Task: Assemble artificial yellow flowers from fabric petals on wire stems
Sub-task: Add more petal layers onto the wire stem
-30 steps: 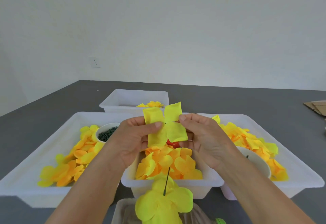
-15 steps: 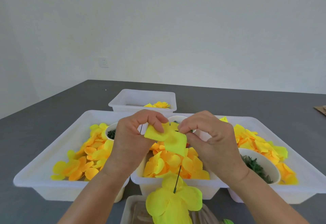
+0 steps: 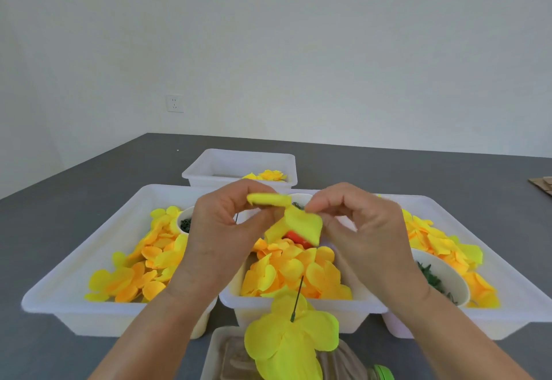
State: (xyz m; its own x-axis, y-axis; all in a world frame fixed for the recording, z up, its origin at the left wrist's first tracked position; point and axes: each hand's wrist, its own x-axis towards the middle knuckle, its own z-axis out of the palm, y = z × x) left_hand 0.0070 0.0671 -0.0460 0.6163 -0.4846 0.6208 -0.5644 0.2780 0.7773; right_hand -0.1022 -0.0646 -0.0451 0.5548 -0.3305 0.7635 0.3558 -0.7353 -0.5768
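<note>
Both hands, left hand (image 3: 218, 230) and right hand (image 3: 364, 230), now pinch the yellow petal piece (image 3: 294, 222), folded from its earlier flat spread, above the petal bin (image 3: 298, 308) — shaping underway.

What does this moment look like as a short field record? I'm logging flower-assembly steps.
left hand: pinches yellow fabric petal piece
right hand: pinches the same piece
held piece: folded, above middle white plastic bin
bin contents: loose yellow-orange petals
foreground: yellow flower on dark wire stem
surface: grey table
</note>
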